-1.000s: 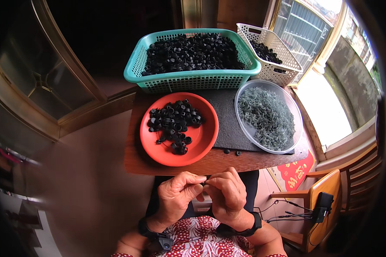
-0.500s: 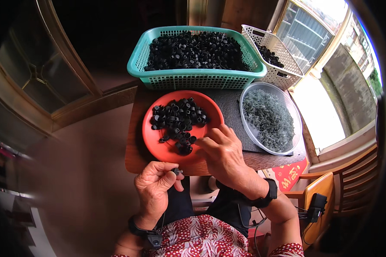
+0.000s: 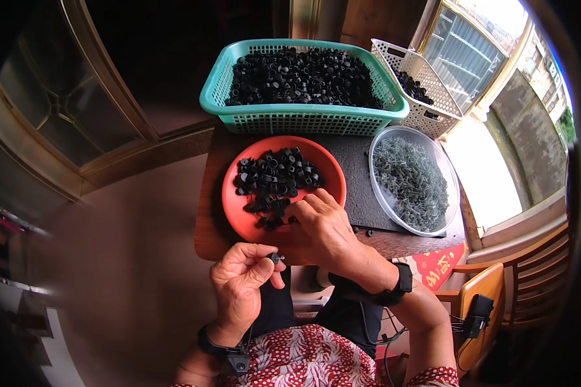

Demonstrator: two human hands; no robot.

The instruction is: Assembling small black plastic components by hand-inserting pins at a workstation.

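Hands: two, both bare. Left fingers: thumb and forefinger pinched together on one small black piece, its short pale metal tip directed rightward; nearer the body than the right fingers and to their left, by the near edge of the bench. Right fingers: bent and bunched over the near right side of one red dish, tips lowered beside black caps; gap at the tips hidden, hence impossible to tell whether parted or closed on a cap.

Caps in the dish: dozens, too heaped for an exact count, spread leftward and away from the right fingertips. Loose dark pieces on the bench: two, a little to the right of the right fingers. Baskets: two, both beyond the fingers; one teal basket, past the dish, piled with uncounted black caps; one white basket, farther right, with a smaller heap of black parts. Clear tub: one, right of and slightly beyond the right fingers, heaped with grey metal screws, too many to count. Dark mat: one, under the tub and beyond the right fingers. Wristbands: two, both black, one behind each set of fingers. Wooden chair: one, well to the right of both.
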